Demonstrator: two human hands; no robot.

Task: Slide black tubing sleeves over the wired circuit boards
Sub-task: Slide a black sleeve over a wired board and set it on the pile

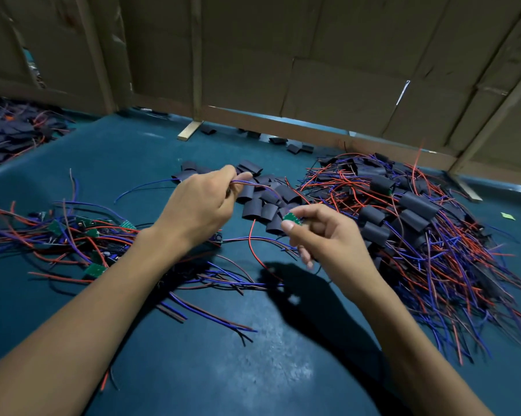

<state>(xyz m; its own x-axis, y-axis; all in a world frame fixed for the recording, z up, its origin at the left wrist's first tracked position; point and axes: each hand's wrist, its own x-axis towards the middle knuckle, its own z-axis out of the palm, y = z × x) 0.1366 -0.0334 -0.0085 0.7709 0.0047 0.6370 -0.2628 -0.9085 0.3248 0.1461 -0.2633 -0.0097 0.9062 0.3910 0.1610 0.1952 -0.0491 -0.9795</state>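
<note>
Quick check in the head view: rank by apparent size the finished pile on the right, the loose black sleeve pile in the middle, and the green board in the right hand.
1. Finished pile
2. Loose sleeve pile
3. Green board, far the smallest, though nearest the camera

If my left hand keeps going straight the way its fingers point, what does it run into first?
Most likely the loose pile of black sleeves just beyond the left hand, which pinches a bundle of wires. Depth is hard to judge from this one view.

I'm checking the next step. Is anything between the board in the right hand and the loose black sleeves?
Nothing visible blocks it. The right hand pinches the green board just in front of the loose black sleeves. Only the board's own wires run up across them to the left hand.
</note>
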